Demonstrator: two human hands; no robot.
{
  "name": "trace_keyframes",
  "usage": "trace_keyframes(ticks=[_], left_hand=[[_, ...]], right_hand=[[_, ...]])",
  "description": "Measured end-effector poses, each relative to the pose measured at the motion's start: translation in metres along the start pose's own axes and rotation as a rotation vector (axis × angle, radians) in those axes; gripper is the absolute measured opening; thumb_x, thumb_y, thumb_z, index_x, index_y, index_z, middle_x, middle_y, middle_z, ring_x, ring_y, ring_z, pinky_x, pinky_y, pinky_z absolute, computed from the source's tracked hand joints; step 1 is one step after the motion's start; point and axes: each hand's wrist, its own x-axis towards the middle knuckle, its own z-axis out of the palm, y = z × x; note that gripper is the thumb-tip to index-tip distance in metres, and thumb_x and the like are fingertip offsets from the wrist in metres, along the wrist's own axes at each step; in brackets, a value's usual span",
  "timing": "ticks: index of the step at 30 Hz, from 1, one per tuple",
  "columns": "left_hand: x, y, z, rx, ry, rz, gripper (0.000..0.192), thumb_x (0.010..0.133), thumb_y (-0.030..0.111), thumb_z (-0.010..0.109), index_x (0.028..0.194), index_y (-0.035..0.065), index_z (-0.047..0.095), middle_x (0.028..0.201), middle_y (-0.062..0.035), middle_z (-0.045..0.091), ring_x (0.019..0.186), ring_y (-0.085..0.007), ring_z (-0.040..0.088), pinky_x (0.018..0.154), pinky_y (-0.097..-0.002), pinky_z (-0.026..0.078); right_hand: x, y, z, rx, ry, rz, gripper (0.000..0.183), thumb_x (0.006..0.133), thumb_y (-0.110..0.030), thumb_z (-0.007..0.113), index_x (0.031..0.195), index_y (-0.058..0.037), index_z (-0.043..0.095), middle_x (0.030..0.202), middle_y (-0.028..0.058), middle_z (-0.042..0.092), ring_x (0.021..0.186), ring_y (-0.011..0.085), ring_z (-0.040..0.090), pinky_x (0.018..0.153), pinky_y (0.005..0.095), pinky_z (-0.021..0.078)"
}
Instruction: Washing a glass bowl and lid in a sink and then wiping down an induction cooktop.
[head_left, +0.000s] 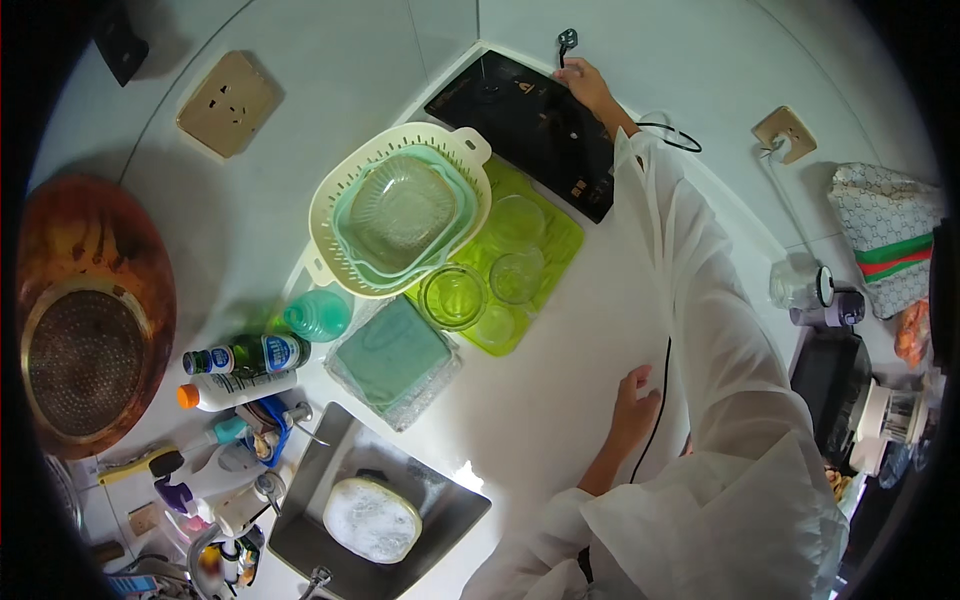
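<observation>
My right hand (583, 81) is at the top, pinching the cord just below a black power plug (568, 39), whose prongs point up by the wall. Beneath that arm lies a black glass induction cooktop (525, 124), tilted against the wall corner. A loop of black cable (686, 142) shows right of the forearm, and a black cord (657, 420) runs down beside my left hand (636, 409). That hand is over the white countertop, fingers loosely bent and apart, holding nothing. My white sleeves hide part of the cord.
A cream colander (322, 202) with nested dishes overlaps a green tray (559, 262) of glassware. A teal box (390, 360) sits near the sink (450, 525), which holds a soapy basin (373, 521). Bottles (247, 354) stand left. Wall sockets (227, 105) and a glass jar (796, 283) flank the counter.
</observation>
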Motion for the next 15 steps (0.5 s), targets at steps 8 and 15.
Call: trace_keyframes(ticks=[8, 15], left_hand=[[-0.005, -0.015, -0.007, -0.006, 0.035, 0.054, 0.043, 0.082, 0.014, 0.056, 0.122, 0.0087, 0.043, 0.118, -0.0118, 0.045, 0.109, -0.0241, 0.045, 0.083, -0.0341, 0.045], [-0.011, -0.001, 0.014, -0.014, 0.003, 0.073, 0.041, 0.081, 0.013, 0.056, 0.120, 0.0078, 0.044, 0.116, -0.0122, 0.046, 0.107, -0.0248, 0.047, 0.081, -0.0345, 0.046]], right_hand=[[-0.019, 0.013, 0.024, -0.310, -0.178, -0.011, 0.045, 0.086, -0.034, 0.049, 0.120, -0.0043, 0.050, 0.114, 0.0198, 0.057, 0.110, 0.0334, 0.052, 0.094, 0.0353, 0.0377], [-0.039, -0.010, -0.023, -0.342, -0.024, -0.194, 0.042, 0.086, -0.038, 0.050, 0.109, -0.0025, 0.055, 0.093, 0.0165, 0.064, 0.088, 0.0305, 0.061, 0.079, 0.0355, 0.0451]])
